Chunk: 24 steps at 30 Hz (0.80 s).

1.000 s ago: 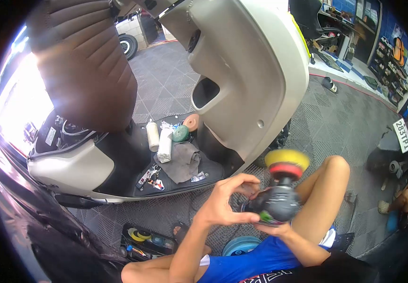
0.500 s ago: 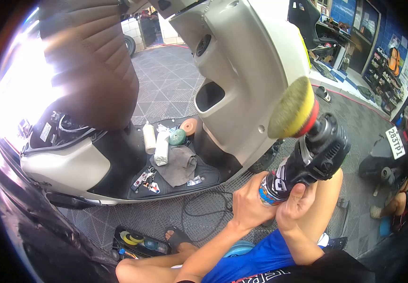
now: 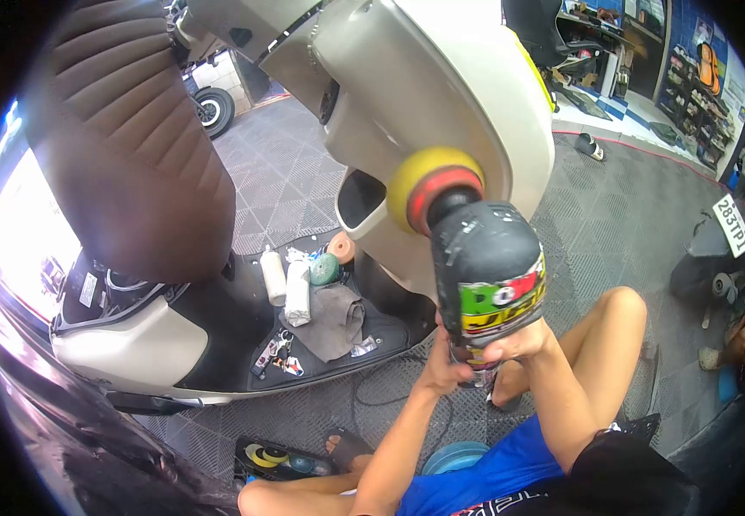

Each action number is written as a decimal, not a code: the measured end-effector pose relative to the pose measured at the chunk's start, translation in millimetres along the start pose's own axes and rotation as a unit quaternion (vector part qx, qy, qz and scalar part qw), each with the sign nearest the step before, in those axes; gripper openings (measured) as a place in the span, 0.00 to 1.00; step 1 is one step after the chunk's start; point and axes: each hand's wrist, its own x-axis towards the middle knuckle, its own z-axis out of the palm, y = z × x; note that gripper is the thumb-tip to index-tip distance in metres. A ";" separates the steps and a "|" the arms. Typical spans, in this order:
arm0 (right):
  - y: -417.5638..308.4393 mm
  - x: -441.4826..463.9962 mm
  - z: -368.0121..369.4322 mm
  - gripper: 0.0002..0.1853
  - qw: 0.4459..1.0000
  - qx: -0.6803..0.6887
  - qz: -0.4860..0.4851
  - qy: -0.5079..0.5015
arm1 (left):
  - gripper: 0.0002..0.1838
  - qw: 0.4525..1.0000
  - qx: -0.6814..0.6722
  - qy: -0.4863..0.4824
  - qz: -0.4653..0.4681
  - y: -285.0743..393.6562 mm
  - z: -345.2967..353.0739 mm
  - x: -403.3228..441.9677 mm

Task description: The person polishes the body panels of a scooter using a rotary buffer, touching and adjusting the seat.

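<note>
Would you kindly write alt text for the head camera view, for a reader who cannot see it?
A person's left hand and right hand grip a black polisher with a yellow pad, raised in front of a beige scooter. On the scooter's footboard lie a grey cloth and a white bottle.

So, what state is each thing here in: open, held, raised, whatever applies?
Black power polisher with colourful printed bands, held in both hands, pad end raised
Round yellow pad, fitted to the polisher; spinning or not, cannot tell
Bare left hand, gripping the polisher
Bare right hand, gripping it too
Brown ribbed seat, tipped up
Black under-seat compartment, open
Grey cloth, lying rumpled
</note>
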 end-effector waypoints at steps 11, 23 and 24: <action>-66.3 95.4 93.1 0.45 0.970 -0.160 -0.179 -0.035 | 0.46 0.949 -0.276 0.081 0.129 117.2 2.2 51.1; -37.6 73.1 68.4 0.48 0.982 -0.086 -0.170 -0.003 | 0.44 0.955 -0.233 0.105 0.153 87.5 -14.1 36.2; -35.0 66.6 61.7 0.52 0.969 -0.141 -0.201 -0.012 | 0.45 0.966 -0.202 0.094 0.133 75.5 -22.2 31.6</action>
